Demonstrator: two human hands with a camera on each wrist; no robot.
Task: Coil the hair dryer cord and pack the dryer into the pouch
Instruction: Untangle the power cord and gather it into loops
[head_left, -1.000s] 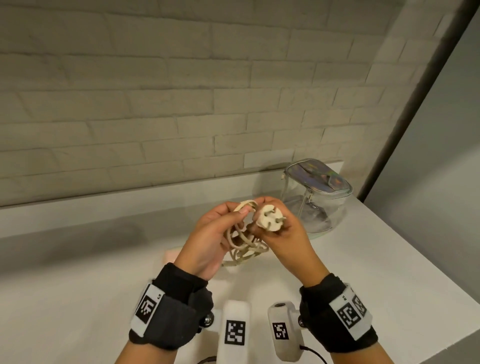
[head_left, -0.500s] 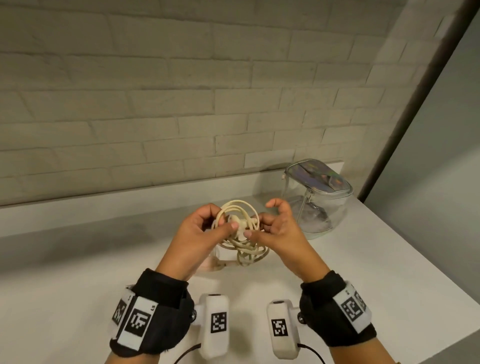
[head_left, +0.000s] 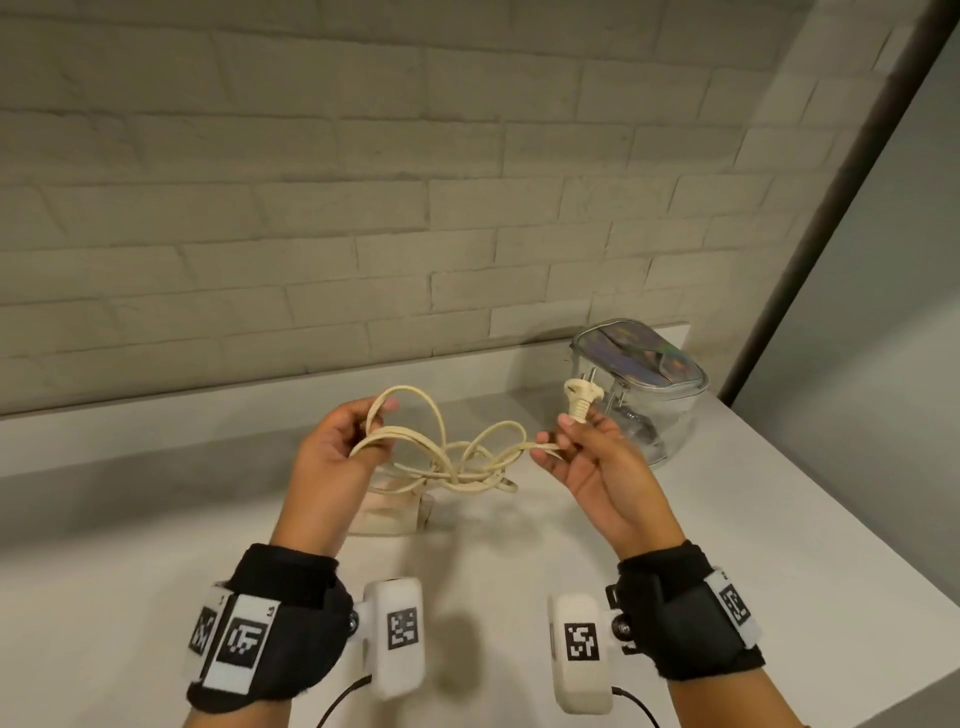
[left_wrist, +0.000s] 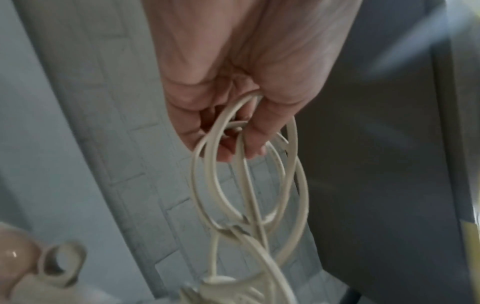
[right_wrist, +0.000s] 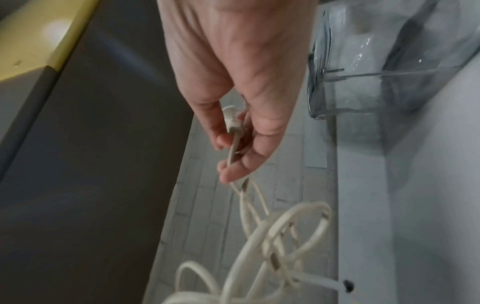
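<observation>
A cream cord (head_left: 457, 457) hangs in loose, tangled loops between my two hands above the white counter. My left hand (head_left: 358, 441) grips several loops (left_wrist: 249, 185) in curled fingers. My right hand (head_left: 566, 441) pinches the cord just below the cream plug (head_left: 582, 400), whose pins point up and left; the plug's neck (right_wrist: 232, 121) sits between thumb and fingers. The pale pink dryer (head_left: 389, 512) lies on the counter under my left hand, mostly hidden; its hanging ring (left_wrist: 62, 263) shows in the left wrist view. The clear pouch (head_left: 644, 389) stands behind my right hand.
The white counter (head_left: 727, 545) runs to a brick wall (head_left: 363, 208) at the back, with a raised ledge (head_left: 208, 410) along it. The counter's right edge drops off beside a dark post (head_left: 831, 208).
My hands have pulled apart. The tight bundle of coils has opened into loose loops, and my right hand has drawn the plug end out to the right.
</observation>
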